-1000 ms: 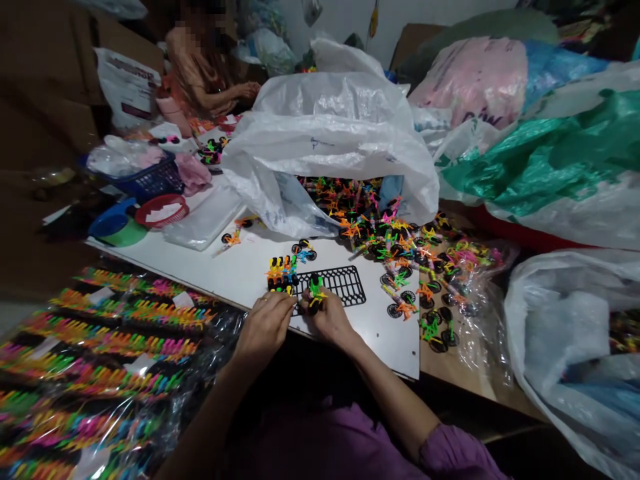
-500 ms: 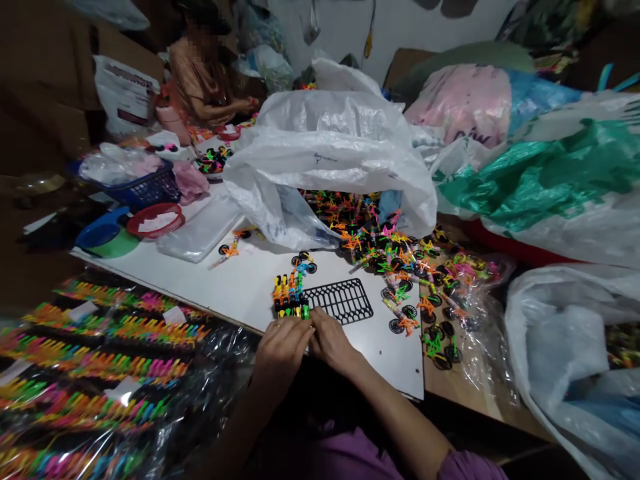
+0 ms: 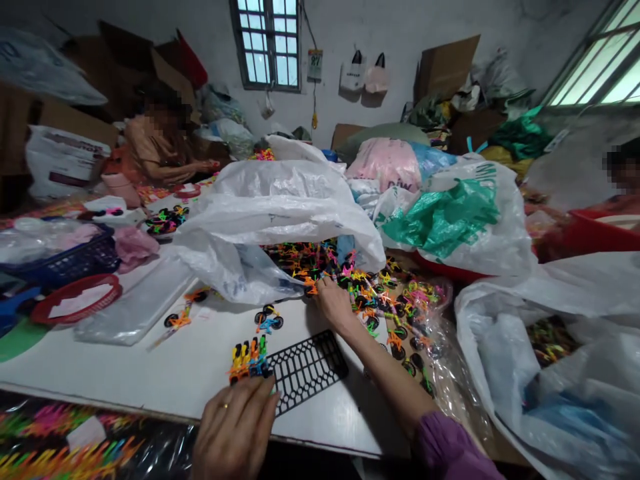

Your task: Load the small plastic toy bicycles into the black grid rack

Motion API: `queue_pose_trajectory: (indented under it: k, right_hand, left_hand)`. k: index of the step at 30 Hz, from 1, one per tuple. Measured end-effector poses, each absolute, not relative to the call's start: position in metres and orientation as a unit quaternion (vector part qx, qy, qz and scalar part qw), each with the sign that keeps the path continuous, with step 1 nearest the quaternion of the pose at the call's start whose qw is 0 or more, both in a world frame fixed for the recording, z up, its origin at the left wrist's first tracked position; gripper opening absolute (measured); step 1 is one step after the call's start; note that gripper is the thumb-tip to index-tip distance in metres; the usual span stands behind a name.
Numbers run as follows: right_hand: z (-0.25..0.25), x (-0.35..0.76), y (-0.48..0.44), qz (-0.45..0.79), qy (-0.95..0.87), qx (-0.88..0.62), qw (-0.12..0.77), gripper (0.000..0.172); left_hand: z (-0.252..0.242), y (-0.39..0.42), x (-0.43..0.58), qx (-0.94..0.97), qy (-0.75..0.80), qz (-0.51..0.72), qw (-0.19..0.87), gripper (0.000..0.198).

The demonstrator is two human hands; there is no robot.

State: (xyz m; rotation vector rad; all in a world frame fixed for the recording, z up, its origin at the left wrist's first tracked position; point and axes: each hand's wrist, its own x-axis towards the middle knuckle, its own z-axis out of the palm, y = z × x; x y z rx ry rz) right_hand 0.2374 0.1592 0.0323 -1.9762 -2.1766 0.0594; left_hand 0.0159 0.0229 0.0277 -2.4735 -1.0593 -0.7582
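My left hand [image 3: 234, 428], wearing a ring, rests its fingertips against a tight row of small plastic toy bicycles [image 3: 247, 361] in yellow, orange and blue. To the right of that row lies a black plastic grid rack [image 3: 307, 370]. My right hand [image 3: 335, 301] reaches forward to a heap of neon toy bicycles [image 3: 367, 300] with black wheels, and its fingertips touch an orange one [image 3: 312, 287]. Whether those fingers grip it is hidden. Two loose bicycles, one blue [image 3: 269, 320] and one orange [image 3: 181, 319], lie on the white board [image 3: 150, 373].
A large white plastic sack [image 3: 270, 207] spills the heap. Behind the board, a person [image 3: 160, 143] works at the back left. Another person [image 3: 620, 180] sits at the right edge. Packed toys [image 3: 65, 447] lie at the front left; a blue basket [image 3: 65, 263] and red tray [image 3: 77, 299] stand left.
The view has tilted up and shifted, showing the windows and wall. My right hand has moved from the row forward to the heap. My left hand stays at the row.
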Motion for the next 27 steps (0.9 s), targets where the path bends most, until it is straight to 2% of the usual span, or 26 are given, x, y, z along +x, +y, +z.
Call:
queue_pose_trajectory:
  k: [5,12,18,22,27]
  right_hand:
    - [0.021,0.229,0.179,-0.058,-0.729,-0.679,0.067,0.018]
    - [0.022,0.234,0.164,0.012,-0.752,-0.655,0.068,0.021]
    - [-0.007,0.191,0.117,0.091,-0.851,-0.515,0.041,0.021]
    - [-0.012,0.209,0.108,0.083,-0.795,-0.596,0.076,0.025]
    - [-0.013,0.221,0.136,0.061,-0.774,-0.627,0.062,0.029]
  left_hand:
    - [0.023,0.062,0.027,-0.816,-0.522,-0.22,0.113,0.021]
    - [0.002,0.054,0.01,-0.824,-0.528,-0.2,0.041,0.023]
    - [0.007,0.045,-0.001,-0.832,-0.513,-0.21,0.028,0.027]
    - [0.002,0.043,-0.004,-0.837,-0.507,-0.205,0.019,0.024]
    - [-0.001,0.044,-0.003,-0.837,-0.499,-0.223,0.027,0.023]
